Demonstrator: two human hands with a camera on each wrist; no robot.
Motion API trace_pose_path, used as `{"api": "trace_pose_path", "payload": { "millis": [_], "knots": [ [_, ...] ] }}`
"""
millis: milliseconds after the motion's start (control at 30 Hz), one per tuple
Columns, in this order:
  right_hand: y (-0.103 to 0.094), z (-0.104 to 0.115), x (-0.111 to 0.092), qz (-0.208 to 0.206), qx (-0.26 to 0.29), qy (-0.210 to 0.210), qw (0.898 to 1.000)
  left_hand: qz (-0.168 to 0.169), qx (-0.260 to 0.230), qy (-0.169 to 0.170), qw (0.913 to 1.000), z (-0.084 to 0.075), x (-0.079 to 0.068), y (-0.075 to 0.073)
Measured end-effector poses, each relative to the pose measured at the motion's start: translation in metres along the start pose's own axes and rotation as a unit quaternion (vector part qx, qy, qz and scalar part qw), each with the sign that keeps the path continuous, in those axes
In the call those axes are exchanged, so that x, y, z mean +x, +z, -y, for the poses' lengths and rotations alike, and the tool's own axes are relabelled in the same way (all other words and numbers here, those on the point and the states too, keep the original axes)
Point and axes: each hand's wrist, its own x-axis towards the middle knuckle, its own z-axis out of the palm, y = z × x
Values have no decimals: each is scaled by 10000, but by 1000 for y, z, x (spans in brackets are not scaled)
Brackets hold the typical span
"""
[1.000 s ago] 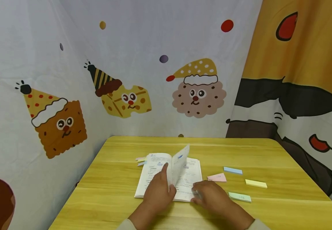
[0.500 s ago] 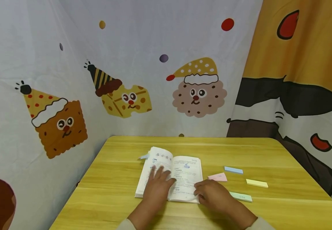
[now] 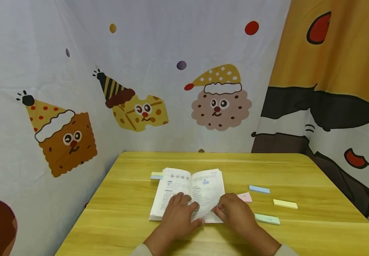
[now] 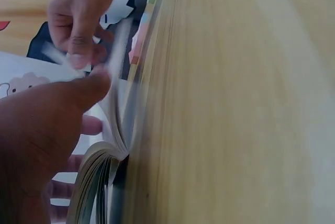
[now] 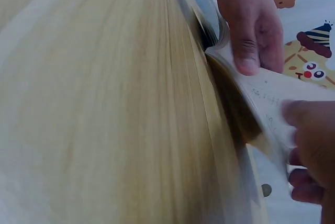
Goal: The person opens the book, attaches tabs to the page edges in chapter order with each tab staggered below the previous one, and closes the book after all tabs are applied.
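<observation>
An open book [image 3: 175, 183] with printed pages lies on the table in the head view. My left hand [image 3: 179, 215] rests across the lower part of its left page and the gutter, fingers spread loosely. With thumb and fingers, my right hand [image 3: 237, 215] pinches the lower outer corner of a right-hand page [image 3: 208, 193]. That page curves up off the leaves beneath. In the right wrist view the raised page [image 5: 267, 96] stretches between both hands, its edge blurred. Yellow and blue sticky tabs [image 3: 156, 175] stick out from the book's left side.
Right of the book lie several small sticky-note pads: a pink one [image 3: 245, 197] partly behind my right hand, a blue one [image 3: 259, 189], a yellow one [image 3: 285, 204] and a green one [image 3: 267, 219]. The wooden table [image 3: 107, 220] backs onto a cartoon-printed cloth [image 3: 159, 42].
Leaves that stood upright by my left thumb have fallen to the left, showing a page with a large heading. My left hand now lies flatter, and my right hand has raised the right page's corner.
</observation>
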Motion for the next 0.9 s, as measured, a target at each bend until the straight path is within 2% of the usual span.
{"api": "trace_pose_path", "payload": {
  "millis": [100, 167, 300, 367, 400, 467, 567, 633, 700, 800, 833, 900],
  "knots": [
    [3, -2, -3, 356, -55, -519, 9980, -276, -3, -189, 9994, 1, 0, 1],
    [4, -4, -6, 619, -31, -737, 9954, -636, -212, -437, 9968, 2, 1, 0],
    [3, -8, -9, 1096, 145, -835, 9904, -1653, -480, -911, 9809, 4, 1, -2],
    [2, -10, -10, 1250, 246, -873, 9880, -2052, -311, -1049, 9726, 6, 1, -3],
    [2, -11, -10, 1301, 290, -896, 9870, -2134, -141, -1109, 9706, 7, 2, -4],
    [1, -13, -10, 1391, 351, -912, 9854, -2046, 181, -1281, 9703, 9, 2, -6],
    [0, -14, -9, 1449, 433, -1002, 9834, -1471, 635, -1374, 9775, 10, 3, -8],
    [0, -15, -8, 1429, 420, -1123, 9824, -1056, 821, -1116, 9847, 10, 2, -9],
    [0, -16, -7, 1299, 405, -1314, 9819, -728, 854, -611, 9918, 10, 1, -8],
    [0, -15, -5, 960, 314, -1482, 9838, -450, 756, 33, 9961, 10, -2, -6],
    [-1, -14, -4, 832, 279, -1461, 9854, -402, 689, 155, 9967, 9, -3, -5],
    [-2, -12, -4, 587, 178, -1252, 9902, -287, 544, 189, 9979, 9, -4, -4]
  ]
}}
